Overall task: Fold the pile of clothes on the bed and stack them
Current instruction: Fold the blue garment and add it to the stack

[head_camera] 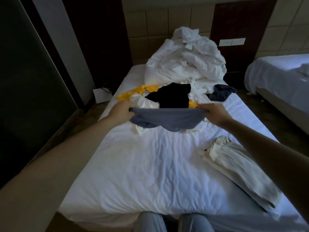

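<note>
While both of my hands are stretched out over the bed, each one is clamped on an end of one blue-grey garment at mid-frame: the left hand grips its left end, the right hand its right end, and the cloth sags between them, its lower part touching the sheet. I count one yellow garment, one black garment and some crumpled white pieces in the pile just behind it, plus one dark blue garment lying apart toward the right edge. One folded cream garment lies at lower right, near the bed's right edge. A heap of white bedding fills the upper centre. A broad stretch of bare sheet lies between the pile and my striped knees at the bottom edge. A second bed stands at right.
</note>
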### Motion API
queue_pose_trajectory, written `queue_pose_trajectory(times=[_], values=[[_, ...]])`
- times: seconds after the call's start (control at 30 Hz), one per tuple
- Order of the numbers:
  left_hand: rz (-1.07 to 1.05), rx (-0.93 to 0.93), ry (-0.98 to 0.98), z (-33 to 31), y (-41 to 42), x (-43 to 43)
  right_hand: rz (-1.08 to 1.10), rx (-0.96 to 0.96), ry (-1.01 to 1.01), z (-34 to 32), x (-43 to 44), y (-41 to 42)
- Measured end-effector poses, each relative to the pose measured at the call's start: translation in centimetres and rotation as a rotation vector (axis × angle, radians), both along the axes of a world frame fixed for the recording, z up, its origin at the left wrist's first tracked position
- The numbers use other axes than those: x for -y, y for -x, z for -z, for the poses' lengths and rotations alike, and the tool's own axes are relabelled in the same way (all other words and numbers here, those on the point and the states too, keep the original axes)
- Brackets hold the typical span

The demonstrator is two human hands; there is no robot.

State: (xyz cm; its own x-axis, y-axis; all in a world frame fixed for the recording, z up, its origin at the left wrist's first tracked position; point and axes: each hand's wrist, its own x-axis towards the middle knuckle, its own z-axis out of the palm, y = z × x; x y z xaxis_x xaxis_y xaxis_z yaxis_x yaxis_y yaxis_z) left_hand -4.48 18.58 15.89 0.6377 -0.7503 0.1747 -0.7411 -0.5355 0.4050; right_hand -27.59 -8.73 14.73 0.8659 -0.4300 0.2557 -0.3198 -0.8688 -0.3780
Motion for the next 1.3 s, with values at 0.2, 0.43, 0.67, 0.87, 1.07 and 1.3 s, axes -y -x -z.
queue_pose_trajectory(times=[0.2, 0.43, 0.67, 0.87, 1.07, 1.3], values=[[0.197, -0.242, -0.42, 9.7, 5.0, -4.2, -0.179, -0.402, -0.23, 10.9, -3.3, 5.1], [0.28, -0.464, -0.714, 14.9, 7.9, -5.6, -0.288, -0.653, -0.38, 17.8, -5.1, 8.2], [0.057, -0.544, -0.477, 14.2, 4.4, -3.8, -0.024, -0.229, -0.684, 17.2, -3.7, 4.9], [-0.185, -0.566, -0.355, 17.0, 1.0, 0.1, 0.207, -0.066, -0.814, 18.8, -2.7, -1.2], [-0.46, -0.134, -0.133, 21.2, 0.9, 3.9, 0.316, -0.188, -0.413, 21.6, -2.4, -4.7], [0.024, -0.028, -0.106, 27.8, 8.5, 7.2, -0.258, -0.401, 0.002, 27.1, -8.5, -6.5]])
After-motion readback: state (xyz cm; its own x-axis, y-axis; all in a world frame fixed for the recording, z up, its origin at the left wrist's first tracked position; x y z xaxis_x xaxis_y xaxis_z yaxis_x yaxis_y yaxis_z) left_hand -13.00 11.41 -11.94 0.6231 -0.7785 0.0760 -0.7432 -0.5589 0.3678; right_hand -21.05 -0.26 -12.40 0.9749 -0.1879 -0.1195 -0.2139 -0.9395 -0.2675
